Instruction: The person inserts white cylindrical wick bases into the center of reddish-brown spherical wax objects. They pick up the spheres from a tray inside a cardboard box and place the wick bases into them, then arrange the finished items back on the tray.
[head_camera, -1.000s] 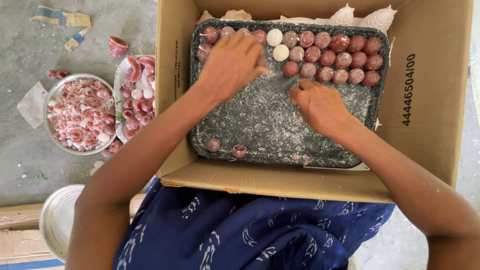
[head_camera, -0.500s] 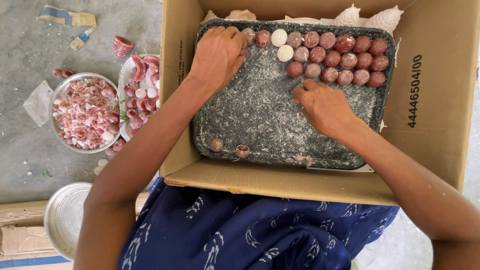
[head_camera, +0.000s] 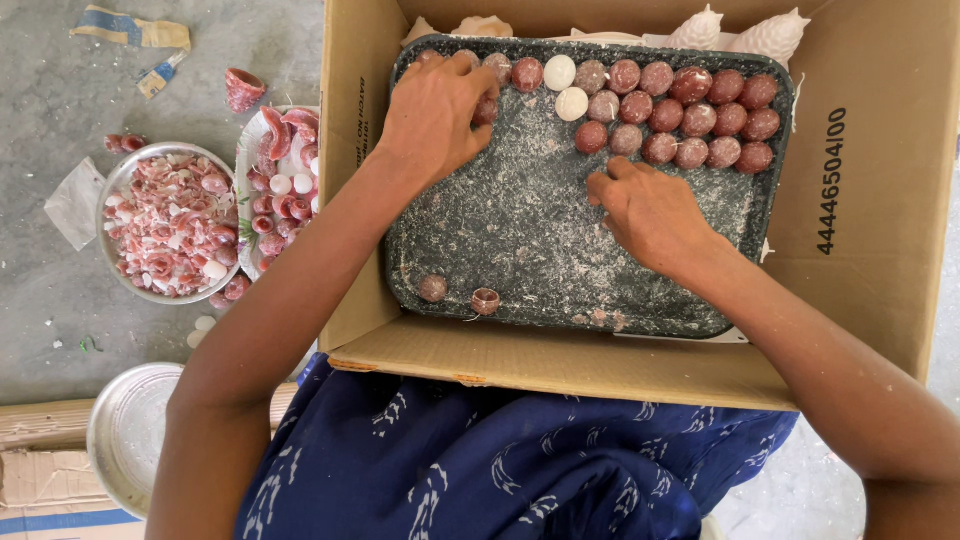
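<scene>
Sitting at far left, a metal bowl (head_camera: 165, 222) holds pink scraps. Inside the cardboard box (head_camera: 880, 200), the left hand (head_camera: 432, 115) curls its grip over reddish balls (head_camera: 670, 112) on the speckled tray (head_camera: 530, 230); the right hand (head_camera: 650, 212) rests just beside them, fingers loosely bent, pinching nothing visible.

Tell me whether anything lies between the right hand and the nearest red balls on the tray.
Nothing visible does. The right hand rests on the dark tray, and only bare speckled tray surface separates its fingertips from the nearest red balls.
</scene>
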